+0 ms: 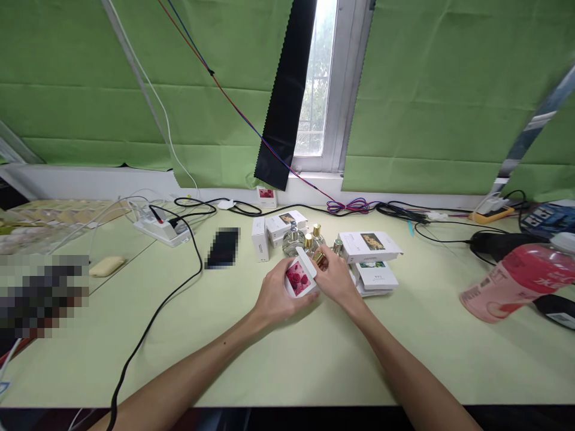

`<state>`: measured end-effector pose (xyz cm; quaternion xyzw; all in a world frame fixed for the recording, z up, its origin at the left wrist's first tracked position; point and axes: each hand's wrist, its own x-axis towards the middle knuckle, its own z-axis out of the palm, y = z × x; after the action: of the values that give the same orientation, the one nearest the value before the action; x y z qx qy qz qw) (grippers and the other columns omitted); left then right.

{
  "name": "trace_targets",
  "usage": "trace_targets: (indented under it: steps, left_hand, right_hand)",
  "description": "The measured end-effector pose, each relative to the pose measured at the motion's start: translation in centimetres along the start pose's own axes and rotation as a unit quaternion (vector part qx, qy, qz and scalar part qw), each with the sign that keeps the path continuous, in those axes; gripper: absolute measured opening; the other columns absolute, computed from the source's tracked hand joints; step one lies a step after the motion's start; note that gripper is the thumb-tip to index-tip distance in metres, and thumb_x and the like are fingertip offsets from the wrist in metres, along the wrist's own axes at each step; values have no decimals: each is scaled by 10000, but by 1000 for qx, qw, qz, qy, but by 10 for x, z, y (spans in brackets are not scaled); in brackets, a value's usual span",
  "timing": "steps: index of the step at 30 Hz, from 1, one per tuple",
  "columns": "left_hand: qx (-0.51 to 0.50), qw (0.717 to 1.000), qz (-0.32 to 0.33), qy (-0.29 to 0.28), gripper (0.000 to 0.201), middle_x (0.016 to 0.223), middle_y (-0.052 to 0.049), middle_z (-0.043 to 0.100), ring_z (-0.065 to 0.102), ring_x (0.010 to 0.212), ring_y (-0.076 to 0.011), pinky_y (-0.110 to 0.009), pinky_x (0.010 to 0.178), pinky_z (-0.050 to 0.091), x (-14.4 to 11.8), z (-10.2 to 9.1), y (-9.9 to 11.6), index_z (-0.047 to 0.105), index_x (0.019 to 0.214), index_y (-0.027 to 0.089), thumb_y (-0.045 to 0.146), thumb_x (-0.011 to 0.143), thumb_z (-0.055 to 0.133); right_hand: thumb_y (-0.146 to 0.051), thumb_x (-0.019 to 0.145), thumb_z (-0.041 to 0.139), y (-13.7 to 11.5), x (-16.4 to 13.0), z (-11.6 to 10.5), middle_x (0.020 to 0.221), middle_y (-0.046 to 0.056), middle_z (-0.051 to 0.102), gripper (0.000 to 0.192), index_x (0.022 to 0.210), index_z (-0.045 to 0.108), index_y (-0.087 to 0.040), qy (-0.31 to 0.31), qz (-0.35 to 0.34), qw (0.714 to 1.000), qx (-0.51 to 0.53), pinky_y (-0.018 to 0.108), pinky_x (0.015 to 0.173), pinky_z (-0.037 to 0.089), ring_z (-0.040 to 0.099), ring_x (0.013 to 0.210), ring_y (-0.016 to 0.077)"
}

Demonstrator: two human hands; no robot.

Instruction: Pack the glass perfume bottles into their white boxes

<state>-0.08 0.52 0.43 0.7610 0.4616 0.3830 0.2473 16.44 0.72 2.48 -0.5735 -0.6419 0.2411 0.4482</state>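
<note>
My left hand (274, 294) grips a small white box with a red rose picture (299, 278), its top flap open. My right hand (338, 276) holds a gold-capped perfume bottle (318, 258) at the box's open end; most of the bottle is hidden by my fingers. Just behind stand other glass perfume bottles (294, 238) with gold and silver caps. A stack of flat white boxes (371, 246) lies to the right of my right hand, and upright white boxes (260, 238) stand to the left of the bottles.
A pale green table (269, 353) carries a white power strip (162, 230) with black cables, a dark phone (223, 247), and a pink bottle (516, 282) lying at the right. Green cloth and a window fill the back wall. More cables run along the far edge.
</note>
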Motion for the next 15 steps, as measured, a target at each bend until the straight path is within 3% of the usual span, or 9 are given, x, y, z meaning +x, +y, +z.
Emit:
trace_targets:
  steps: [15]
  left_hand:
    - [-5, 1000, -6, -7, 627, 1056, -51, 706, 664, 888, -225, -366, 781, 556, 0, 0, 0, 583, 1184, 207, 447, 659, 830]
  right_hand:
    - [-473, 894, 524, 0, 0, 0, 585, -53, 513, 300, 725, 407, -255, 2, -4, 1000, -4, 263, 548, 338, 485, 547, 155]
